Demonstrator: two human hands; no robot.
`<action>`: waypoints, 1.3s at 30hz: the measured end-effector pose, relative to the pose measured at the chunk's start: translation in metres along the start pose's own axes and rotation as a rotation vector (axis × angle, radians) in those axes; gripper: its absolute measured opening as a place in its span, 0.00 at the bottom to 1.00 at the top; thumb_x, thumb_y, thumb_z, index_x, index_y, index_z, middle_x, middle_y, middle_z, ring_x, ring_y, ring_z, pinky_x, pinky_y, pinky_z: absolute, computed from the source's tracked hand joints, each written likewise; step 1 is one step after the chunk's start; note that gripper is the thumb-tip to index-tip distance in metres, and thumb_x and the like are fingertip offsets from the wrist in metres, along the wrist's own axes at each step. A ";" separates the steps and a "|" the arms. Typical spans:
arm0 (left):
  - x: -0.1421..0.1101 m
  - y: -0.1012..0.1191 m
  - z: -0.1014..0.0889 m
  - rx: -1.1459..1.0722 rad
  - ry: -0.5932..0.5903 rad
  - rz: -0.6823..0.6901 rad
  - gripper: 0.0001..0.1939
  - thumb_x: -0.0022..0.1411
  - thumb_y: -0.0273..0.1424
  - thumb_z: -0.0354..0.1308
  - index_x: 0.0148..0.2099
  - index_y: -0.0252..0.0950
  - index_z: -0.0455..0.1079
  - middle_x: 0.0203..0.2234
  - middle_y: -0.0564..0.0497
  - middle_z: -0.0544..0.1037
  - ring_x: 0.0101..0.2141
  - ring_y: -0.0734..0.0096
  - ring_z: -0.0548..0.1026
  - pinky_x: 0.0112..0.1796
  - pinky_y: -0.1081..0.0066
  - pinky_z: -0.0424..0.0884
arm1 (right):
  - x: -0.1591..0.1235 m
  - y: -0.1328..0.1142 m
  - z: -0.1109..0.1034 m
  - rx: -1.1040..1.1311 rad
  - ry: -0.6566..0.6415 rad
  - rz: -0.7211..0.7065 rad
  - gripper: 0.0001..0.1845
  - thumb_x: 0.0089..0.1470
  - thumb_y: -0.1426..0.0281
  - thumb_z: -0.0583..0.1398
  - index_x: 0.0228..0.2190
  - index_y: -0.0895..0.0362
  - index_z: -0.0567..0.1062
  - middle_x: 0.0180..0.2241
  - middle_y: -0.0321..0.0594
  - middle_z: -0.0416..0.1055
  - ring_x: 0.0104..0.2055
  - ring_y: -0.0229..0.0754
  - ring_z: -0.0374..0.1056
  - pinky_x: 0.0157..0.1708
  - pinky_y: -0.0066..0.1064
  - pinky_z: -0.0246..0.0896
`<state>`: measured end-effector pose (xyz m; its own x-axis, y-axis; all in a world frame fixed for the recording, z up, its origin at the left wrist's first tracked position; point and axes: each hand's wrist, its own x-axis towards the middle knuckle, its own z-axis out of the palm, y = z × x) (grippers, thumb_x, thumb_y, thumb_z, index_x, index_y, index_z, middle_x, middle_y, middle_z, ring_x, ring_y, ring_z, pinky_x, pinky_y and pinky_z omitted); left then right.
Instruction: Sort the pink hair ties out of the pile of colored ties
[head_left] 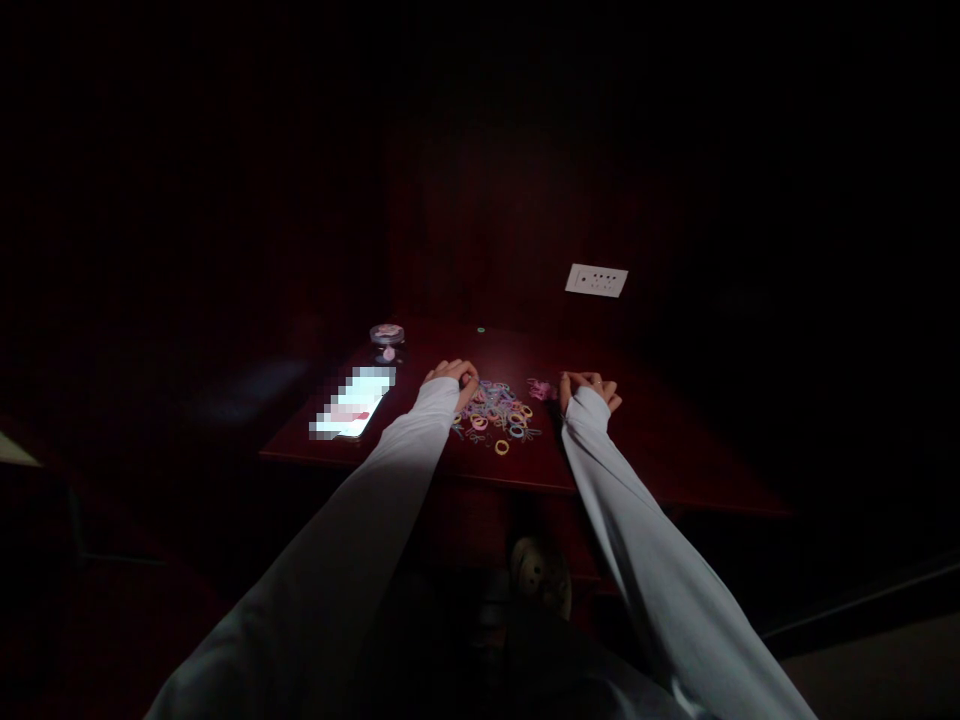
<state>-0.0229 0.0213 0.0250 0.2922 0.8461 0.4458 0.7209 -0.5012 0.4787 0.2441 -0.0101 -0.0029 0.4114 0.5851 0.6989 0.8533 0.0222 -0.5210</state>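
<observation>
A loose pile of small coloured hair ties (495, 408) lies on the dark red table, in pink, yellow, blue and lilac. My left hand (451, 374) rests at the pile's left edge with its fingers curled inward; whatever they hold is hidden. To the right of the pile sits a small pink bunch of hair ties (540, 389). Just beyond that bunch is my right hand (589, 388), fingers bent and drawn together, a ring on one of them. Anything in its grasp is too small and dark to make out.
A lit phone (354, 402) lies at the left of the table (675, 470). Behind it stands a clear lidded jar (388, 345) with something pink inside. One green hair tie (481, 330) lies farther back. A white socket plate (596, 281) is on the back wall.
</observation>
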 end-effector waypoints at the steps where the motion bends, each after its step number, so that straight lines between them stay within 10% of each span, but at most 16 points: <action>1: 0.001 -0.001 0.000 0.010 0.027 -0.037 0.08 0.69 0.27 0.54 0.39 0.40 0.73 0.39 0.50 0.79 0.45 0.61 0.72 0.47 0.66 0.65 | 0.000 -0.003 0.000 0.006 -0.024 -0.018 0.17 0.64 0.58 0.58 0.34 0.54 0.83 0.42 0.51 0.72 0.46 0.54 0.54 0.47 0.48 0.48; 12: 0.005 -0.001 0.004 0.008 0.024 -0.171 0.12 0.64 0.21 0.53 0.41 0.42 0.73 0.46 0.50 0.80 0.49 0.58 0.73 0.49 0.63 0.66 | -0.030 -0.064 -0.008 0.105 -0.560 -0.506 0.20 0.61 0.55 0.66 0.54 0.42 0.81 0.49 0.42 0.76 0.50 0.53 0.61 0.53 0.46 0.57; 39: 0.005 0.004 0.006 0.029 0.019 -0.175 0.08 0.69 0.27 0.55 0.38 0.41 0.74 0.44 0.48 0.81 0.51 0.57 0.73 0.51 0.62 0.66 | -0.043 -0.100 0.006 0.026 -0.591 -0.444 0.16 0.62 0.50 0.64 0.37 0.47 0.87 0.44 0.44 0.77 0.49 0.53 0.60 0.48 0.43 0.52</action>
<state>-0.0152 0.0245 0.0245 0.1485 0.9164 0.3718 0.7778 -0.3404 0.5283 0.1393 -0.0327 0.0161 -0.2181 0.8557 0.4694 0.8885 0.3731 -0.2673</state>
